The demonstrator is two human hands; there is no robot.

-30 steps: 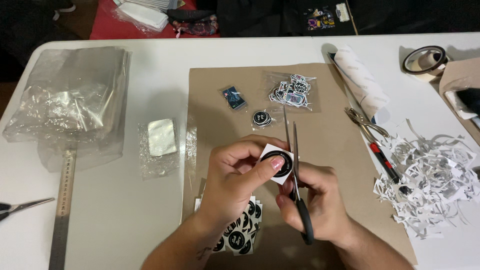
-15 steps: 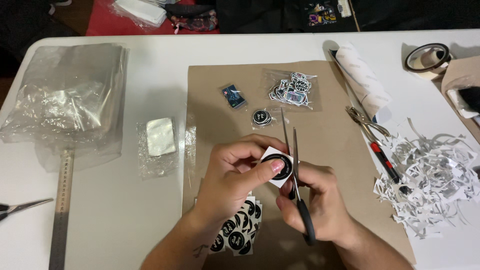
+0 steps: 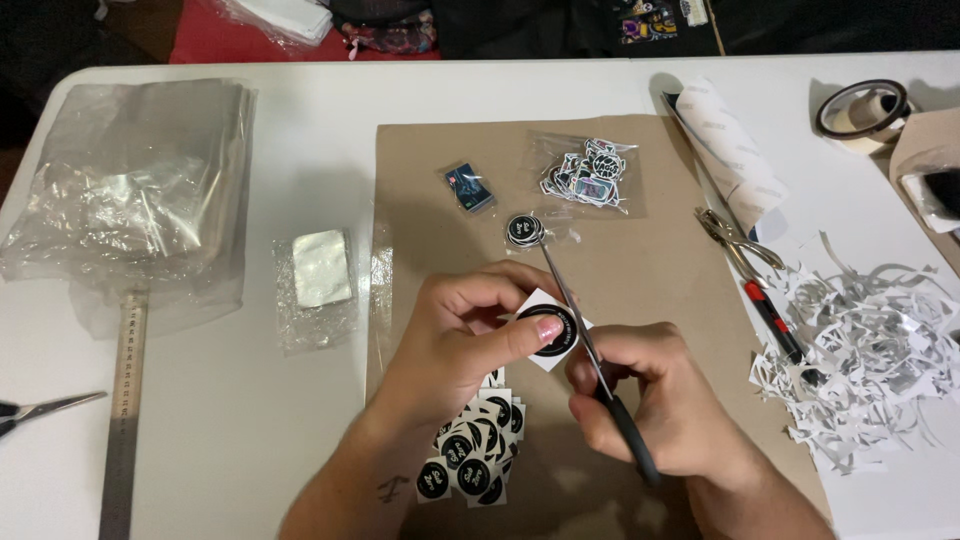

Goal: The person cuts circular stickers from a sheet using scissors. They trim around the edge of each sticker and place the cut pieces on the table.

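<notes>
Your left hand (image 3: 455, 335) and right hand (image 3: 655, 405) are ungloved, forearms unsleeved; small dark tattoo at 7 o'clock.

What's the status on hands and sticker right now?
Left hand pinching round black sticker by its white backing. Right hand gripping scissors, blades at sticker's edge. Pile of cut stickers under the wrists; nothing blocking.

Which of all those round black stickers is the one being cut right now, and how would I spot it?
Start at the brown paper sheet in the table's middle. Above the sticker pile at its near edge, the left hand pinches one round black sticker against the scissors in the right hand. It alone is lifted, with square white corners.
</notes>
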